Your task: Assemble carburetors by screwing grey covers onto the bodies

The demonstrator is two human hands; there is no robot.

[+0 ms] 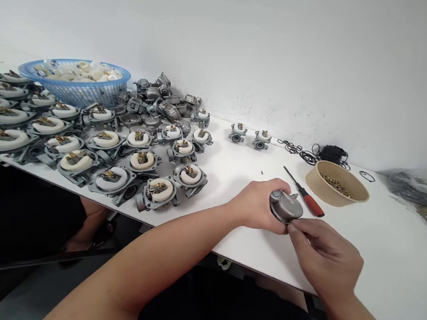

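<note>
Gripping a grey carburetor [285, 207] at the surface's [394, 263] near edge, your left hand [257, 206] wraps it while your right hand [324, 252] pinches its rim, with rows of open float-fitted units [85, 146] still uncapped.

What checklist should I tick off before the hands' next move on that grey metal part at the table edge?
1. Left hand grips the grey metal part: ok.
2. Right hand fingertips touch the part's lower edge: ok; whether they pinch anything small: cannot tell.
3. Part held over the white table, near its front edge: ok.
4. Red-handled screwdriver lies free on the table beside the part: ok.
5. Tan bowl of small brass pieces upright: ok.
6. Rows of assembled units apart from both hands: ok.
</note>
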